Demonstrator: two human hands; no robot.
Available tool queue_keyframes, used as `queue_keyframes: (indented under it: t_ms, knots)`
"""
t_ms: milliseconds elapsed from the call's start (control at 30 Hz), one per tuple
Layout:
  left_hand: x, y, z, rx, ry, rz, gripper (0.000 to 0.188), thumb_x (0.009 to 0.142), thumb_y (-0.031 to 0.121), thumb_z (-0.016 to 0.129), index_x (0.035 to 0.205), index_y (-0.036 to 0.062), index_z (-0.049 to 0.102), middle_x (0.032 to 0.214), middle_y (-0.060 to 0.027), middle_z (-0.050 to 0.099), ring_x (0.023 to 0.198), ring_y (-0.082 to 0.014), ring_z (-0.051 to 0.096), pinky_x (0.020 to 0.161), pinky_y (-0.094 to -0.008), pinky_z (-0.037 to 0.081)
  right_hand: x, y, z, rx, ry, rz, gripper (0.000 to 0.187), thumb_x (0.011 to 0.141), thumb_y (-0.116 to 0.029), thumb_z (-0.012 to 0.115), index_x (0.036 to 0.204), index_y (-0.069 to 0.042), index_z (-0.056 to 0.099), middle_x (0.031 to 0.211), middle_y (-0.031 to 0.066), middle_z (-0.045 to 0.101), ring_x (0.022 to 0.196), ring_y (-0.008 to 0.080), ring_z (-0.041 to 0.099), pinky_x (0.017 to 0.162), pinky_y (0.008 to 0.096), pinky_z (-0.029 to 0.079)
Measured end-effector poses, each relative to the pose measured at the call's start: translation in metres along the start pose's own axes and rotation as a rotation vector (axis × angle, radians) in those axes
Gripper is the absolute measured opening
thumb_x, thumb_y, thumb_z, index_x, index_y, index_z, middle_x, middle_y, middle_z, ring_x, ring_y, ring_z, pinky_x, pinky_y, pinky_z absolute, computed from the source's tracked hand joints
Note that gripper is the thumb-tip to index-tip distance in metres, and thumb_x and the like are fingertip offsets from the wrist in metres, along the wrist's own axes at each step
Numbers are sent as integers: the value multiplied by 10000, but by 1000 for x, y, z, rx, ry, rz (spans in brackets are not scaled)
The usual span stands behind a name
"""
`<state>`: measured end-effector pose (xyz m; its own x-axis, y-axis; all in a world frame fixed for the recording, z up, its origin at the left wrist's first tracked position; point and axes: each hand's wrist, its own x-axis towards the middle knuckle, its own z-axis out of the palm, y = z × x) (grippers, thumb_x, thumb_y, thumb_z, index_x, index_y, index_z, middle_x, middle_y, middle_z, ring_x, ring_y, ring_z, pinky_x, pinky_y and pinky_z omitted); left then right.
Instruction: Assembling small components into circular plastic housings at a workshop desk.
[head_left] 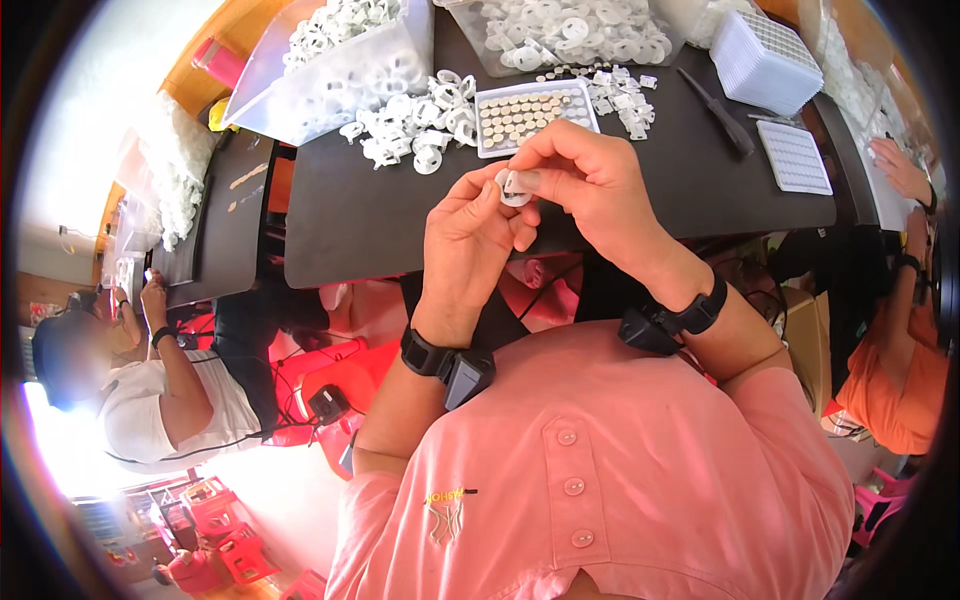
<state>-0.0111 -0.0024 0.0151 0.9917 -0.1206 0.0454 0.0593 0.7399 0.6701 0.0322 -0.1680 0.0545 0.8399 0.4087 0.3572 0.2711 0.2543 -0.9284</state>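
Note:
A small round white plastic part [515, 198] is pinched between my two hands above the table's near edge. My left hand [465, 235] grips it from the left with thumb and fingers. From the right, the thumb and forefinger of my right hand [595, 185] close on the same part. Just beyond my hands lies a white tray [490, 149] with rows of small round metallic discs [535, 112]. To its left is a heap of white plastic parts [425, 120]; to its right, smaller white pieces [625, 100] lie loose.
Behind stand a clear bin of white parts [345, 95] and another filled container [570, 35]. A dark-handled screwdriver [722, 115], a stack of white trays [765, 70] and a single tray [793, 157] lie right. People sit at both sides, one in white [175, 400], one in orange [900, 370].

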Motion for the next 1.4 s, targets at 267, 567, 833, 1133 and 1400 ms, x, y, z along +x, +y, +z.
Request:
queue_keyframes:
  t_ms: [267, 567, 833, 1133, 1400]
  knots:
    - [2, 1, 0, 17, 1, -8, 303, 1012, 153, 583, 1229, -59, 570, 1000, -154, 653, 816, -253, 664, 608, -336, 479, 2, 1, -1, -147, -26, -87, 31, 894, 59, 626, 901, 31, 637, 820, 54, 644, 601, 107, 624, 538, 256, 489]
    - [5, -1, 1, 54, -7, -10, 294, 1012, 152, 582, 1212, -63, 580, 1003, -150, 653, 808, -251, 661, 602, -339, 477, -2, 4, -5, -205, -21, -148, 78, 888, 76, 610, 922, 11, 637, 844, 75, 631, 605, 147, 646, 556, 277, 502]
    - [6, -2, 2, 68, 4, 4, 297, 1007, 159, 592, 1203, -64, 583, 1005, -157, 660, 792, -253, 658, 594, -345, 483, -8, 15, 0, -348, 72, -266, 118, 863, 81, 614, 928, -17, 622, 850, 98, 617, 651, 224, 662, 582, 317, 513]
    - [3, 0, 6, 76, 29, -7, 277, 1009, 147, 587, 1191, -62, 590, 1011, -166, 665, 783, -249, 660, 588, -345, 489, -5, 18, -4, -479, 80, -448, 148, 835, 80, 613, 916, -44, 610, 824, 98, 580, 674, 295, 631, 565, 375, 495]
    - [1, -1, 5, 63, -5, -6, 245, 1002, 140, 598, 1166, -42, 610, 992, -151, 669, 750, -249, 664, 560, -340, 490, 0, 8, -12, -212, -69, -112, 127, 845, 44, 672, 926, -35, 615, 784, 47, 583, 675, 174, 641, 556, 323, 487]
